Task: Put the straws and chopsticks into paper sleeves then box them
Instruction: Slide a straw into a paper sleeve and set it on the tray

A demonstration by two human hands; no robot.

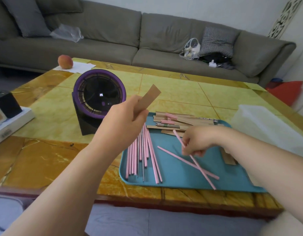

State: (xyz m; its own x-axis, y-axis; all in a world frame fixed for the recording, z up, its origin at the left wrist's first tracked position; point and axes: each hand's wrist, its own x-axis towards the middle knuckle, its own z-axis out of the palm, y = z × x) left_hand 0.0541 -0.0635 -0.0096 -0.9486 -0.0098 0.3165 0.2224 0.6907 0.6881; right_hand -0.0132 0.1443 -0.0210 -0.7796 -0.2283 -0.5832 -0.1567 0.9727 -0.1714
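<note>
Head view: at centre frame the left hand [125, 120] grips a flat, stiff brown paper sleeve [150, 97] between thumb and fingers, raised above the upper left corner of the teal plastic tray [181, 178]. Lower right, the right hand [198, 142] pinches 1 thin matte pink straw [209, 181], its fingers curled round it, crossing a 2nd loose one. More pink straws [132, 159] and slim metal rods [143, 150] lie in a row at the tray's left; filled sleeves [181, 120] pile at its far edge. The glossy yellow marbled surface [45, 159] carries a round purple-rimmed fan [99, 94]. A grey fabric sofa [164, 40] spans the top.
</note>
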